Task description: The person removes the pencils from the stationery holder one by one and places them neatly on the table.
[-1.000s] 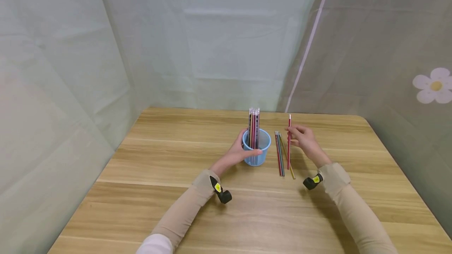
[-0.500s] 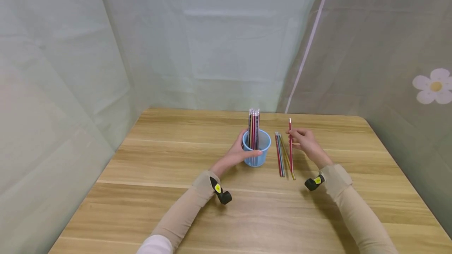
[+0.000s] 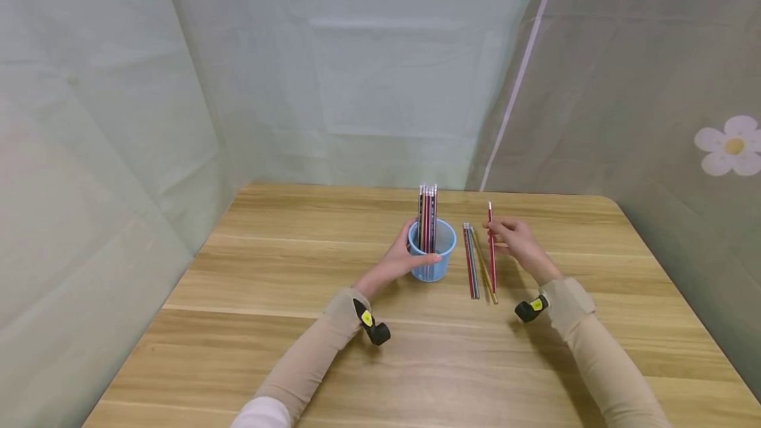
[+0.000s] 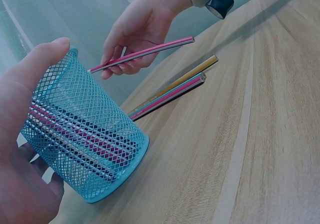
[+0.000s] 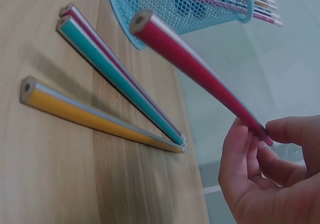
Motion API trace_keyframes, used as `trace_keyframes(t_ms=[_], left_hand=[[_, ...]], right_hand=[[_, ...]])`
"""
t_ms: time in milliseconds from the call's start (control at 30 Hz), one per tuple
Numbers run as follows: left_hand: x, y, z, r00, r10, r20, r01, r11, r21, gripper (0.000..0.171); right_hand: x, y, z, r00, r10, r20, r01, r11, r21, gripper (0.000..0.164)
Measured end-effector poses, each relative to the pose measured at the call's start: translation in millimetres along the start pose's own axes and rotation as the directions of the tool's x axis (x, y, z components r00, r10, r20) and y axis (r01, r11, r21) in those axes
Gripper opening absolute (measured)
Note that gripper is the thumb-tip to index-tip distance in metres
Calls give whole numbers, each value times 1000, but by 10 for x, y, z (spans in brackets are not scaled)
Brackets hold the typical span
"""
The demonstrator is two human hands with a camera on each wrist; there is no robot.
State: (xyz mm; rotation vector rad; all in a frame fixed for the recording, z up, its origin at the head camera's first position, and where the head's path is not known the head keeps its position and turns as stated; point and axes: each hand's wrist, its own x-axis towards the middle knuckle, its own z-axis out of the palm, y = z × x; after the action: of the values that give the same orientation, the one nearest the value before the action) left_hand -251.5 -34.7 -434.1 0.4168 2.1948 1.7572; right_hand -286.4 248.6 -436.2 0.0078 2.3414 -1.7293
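My left hand (image 3: 399, 259) is wrapped around a light blue mesh pencil cup (image 4: 85, 129), thumb across its near side. Several striped pencils (image 3: 427, 216) stand upright in the cup, leaning to its left side. Between thumb and fingertips, my right hand (image 3: 516, 240) pinches a red pencil (image 5: 195, 74) near its far end, the unsharpened tip toward me and raised off the table. Left of that hand, a yellow pencil (image 5: 100, 118), a teal pencil (image 5: 115, 76) and another red pencil (image 5: 95, 36) lie on the table, close together.
The wooden table (image 3: 285, 362) reaches back to a pale fabric wall (image 3: 380, 84). Grey-brown fabric with a white flower print (image 3: 734, 144) hangs on the right. Black wrist cameras sit on both sleeves (image 3: 606, 355).
My right hand, with the red pencil, has shifted slightly to the right and nearer to me. The left hand and the cup have stayed in place.
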Motion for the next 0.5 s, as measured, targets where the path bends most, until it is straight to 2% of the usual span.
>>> trace_keyframes(t_ms=[333, 500], left_hand=[[-2, 4, 1, 1000, -2, -7, 2, 1000, 3, 94], [-13, 17, 7, 1000, -6, -9, 6, 1000, 7, 95]], right_hand=[[3, 22, -16, 999, 36, -10, -37, 998, -46, 46], [18, 48, -22, 997, 69, 16, -68, 997, -44, 45]])
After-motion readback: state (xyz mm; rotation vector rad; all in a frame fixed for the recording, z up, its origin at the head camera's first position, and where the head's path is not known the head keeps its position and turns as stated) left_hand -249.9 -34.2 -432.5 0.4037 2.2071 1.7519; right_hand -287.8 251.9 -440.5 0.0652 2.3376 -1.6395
